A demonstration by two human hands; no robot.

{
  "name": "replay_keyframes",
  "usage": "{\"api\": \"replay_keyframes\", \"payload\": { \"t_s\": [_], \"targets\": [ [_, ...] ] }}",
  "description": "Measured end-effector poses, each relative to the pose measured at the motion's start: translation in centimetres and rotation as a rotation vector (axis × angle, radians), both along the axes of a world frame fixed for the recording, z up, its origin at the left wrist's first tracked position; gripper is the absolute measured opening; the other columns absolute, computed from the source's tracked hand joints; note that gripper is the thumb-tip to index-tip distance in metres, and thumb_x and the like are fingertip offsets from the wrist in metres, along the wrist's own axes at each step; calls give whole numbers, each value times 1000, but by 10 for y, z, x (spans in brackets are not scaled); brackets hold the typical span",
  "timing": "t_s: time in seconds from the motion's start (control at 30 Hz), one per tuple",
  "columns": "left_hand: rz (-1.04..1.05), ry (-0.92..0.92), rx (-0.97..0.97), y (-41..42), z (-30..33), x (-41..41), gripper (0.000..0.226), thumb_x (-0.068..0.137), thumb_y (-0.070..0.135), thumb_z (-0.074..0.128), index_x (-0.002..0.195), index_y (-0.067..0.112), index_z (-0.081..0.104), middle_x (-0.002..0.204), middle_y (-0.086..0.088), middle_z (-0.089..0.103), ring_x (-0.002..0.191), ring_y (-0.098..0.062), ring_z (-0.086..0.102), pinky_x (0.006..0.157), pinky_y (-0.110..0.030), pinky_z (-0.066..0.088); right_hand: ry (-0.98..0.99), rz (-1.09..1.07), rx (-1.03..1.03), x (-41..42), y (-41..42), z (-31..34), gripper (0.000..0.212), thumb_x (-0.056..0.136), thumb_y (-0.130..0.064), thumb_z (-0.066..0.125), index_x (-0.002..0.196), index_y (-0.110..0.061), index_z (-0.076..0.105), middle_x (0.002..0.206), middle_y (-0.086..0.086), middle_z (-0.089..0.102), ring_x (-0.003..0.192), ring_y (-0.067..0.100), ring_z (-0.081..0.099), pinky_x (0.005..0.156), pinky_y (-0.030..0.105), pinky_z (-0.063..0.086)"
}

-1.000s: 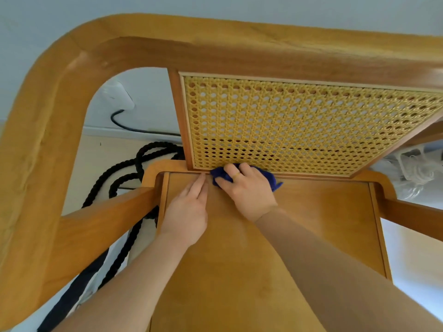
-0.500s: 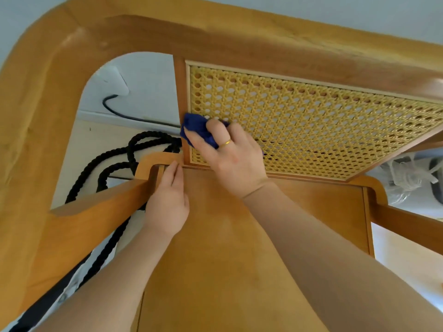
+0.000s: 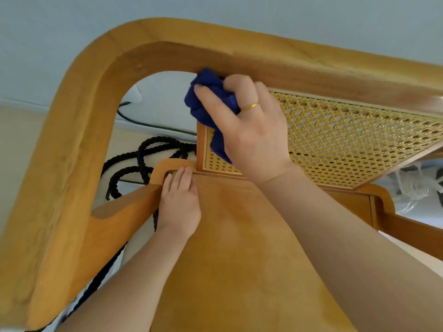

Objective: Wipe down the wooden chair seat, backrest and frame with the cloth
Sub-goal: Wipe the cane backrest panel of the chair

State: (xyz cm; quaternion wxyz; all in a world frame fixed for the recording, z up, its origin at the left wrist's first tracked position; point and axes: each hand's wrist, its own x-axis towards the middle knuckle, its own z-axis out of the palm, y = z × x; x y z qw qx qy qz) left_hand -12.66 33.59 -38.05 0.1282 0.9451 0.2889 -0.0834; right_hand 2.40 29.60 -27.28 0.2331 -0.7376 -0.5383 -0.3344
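The cloth [image 3: 211, 104] (bunched) was gripped in the right hand [image 3: 251, 130] at the backrest [image 3: 335, 140] top-left corner; the left hand [image 3: 179, 202] lay flat below it. Wiping along the top rail [image 3: 287, 65] was probably needed next.

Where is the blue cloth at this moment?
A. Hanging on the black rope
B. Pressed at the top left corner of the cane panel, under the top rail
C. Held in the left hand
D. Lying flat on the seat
B: the right hand holds the blue cloth against the upper left corner of the cane panel, just under the top rail; the left hand rests flat on the seat.
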Motion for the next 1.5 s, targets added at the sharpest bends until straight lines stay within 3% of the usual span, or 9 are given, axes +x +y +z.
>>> {"api": "replay_keyframes", "payload": {
  "t_s": [0.13, 0.23, 0.4, 0.6, 0.87, 1.0, 1.17, 1.37, 1.5],
  "targets": [
    [-15, -50, -6, 8, -8, 4, 35, 67, -10, 67, 101, -14, 63, 116, -29, 59, 108, -42, 57, 93, -47, 44, -34, 41, -129, -4, -11, -44, 30, 91, -1, 46, 113, -17, 58, 107, 9, 39, 67, 27, 48, 55, 35, 44],
    [-34, -24, -58, 9, 4, 10, 17, 62, -8, 68, 79, -10, 67, 99, -25, 63, 91, -41, 62, 72, -45, 53, 6, 72, -404, -20, -42, -102, 34, 86, -1, 49, 110, -19, 65, 109, 8, 38, 71, 27, 43, 54, 33, 46],
    [-14, -38, -39, 5, -5, 2, 41, 60, -15, 68, 101, -18, 61, 112, -30, 60, 101, -46, 60, 79, -54, 51, 213, 0, -565, -37, -63, -126, 32, 76, -4, 58, 102, -18, 69, 106, 9, 47, 62, 28, 51, 47, 30, 46],
    [0, 151, -1, -4, 5, 4, 59, 92, 24, 43, 143, 2, 24, 156, -11, 7, 140, -26, 17, 116, -37, 15, 251, -56, -114, -21, -33, -33, 44, 79, -3, 51, 118, -23, 51, 107, 4, 36, 70, 29, 55, 48, 26, 40],
    [37, 252, -8, -7, 16, 16, 68, 87, 36, 48, 143, 5, 26, 156, -9, 7, 138, -26, 23, 105, -35, 34, 314, -187, 34, -12, -3, 7, 36, 78, -6, 52, 108, -26, 57, 107, 3, 33, 73, 30, 52, 55, 25, 30],
    [19, 270, -2, -6, 16, 15, 69, 87, 38, 46, 144, 5, 24, 156, -8, 3, 139, -25, 20, 101, -33, 37, 564, -313, 57, 12, -48, 10, 31, 78, -13, 47, 105, -27, 47, 107, -21, 37, 85, 7, 55, 57, 20, 35],
    [-4, 294, 3, -7, 13, 12, 67, 88, 38, 44, 143, 5, 25, 156, -8, -4, 141, -26, 14, 95, -32, 40, 533, -398, 79, 13, -63, 9, 40, 70, -10, 49, 104, -28, 41, 111, 15, 52, 82, 36, 56, 60, 28, 32],
    [-4, 281, -2, -7, 15, 14, 63, 90, 36, 43, 142, 5, 27, 156, -9, -1, 139, -26, 18, 95, -31, 41, 370, -225, 75, -18, -2, -2, 23, 92, -1, 36, 106, -18, 45, 92, 15, 64, 67, 30, 56, 51, 34, 48],
    [-14, 290, 6, -9, 12, 10, 71, 92, 44, 36, 146, 6, 10, 156, -9, -7, 141, -25, 11, 95, -32, 43, 389, -255, -13, -8, -21, 1, 34, 80, -2, 53, 107, -22, 48, 105, 10, 47, 72, 31, 52, 46, 30, 40]
  ]
}}
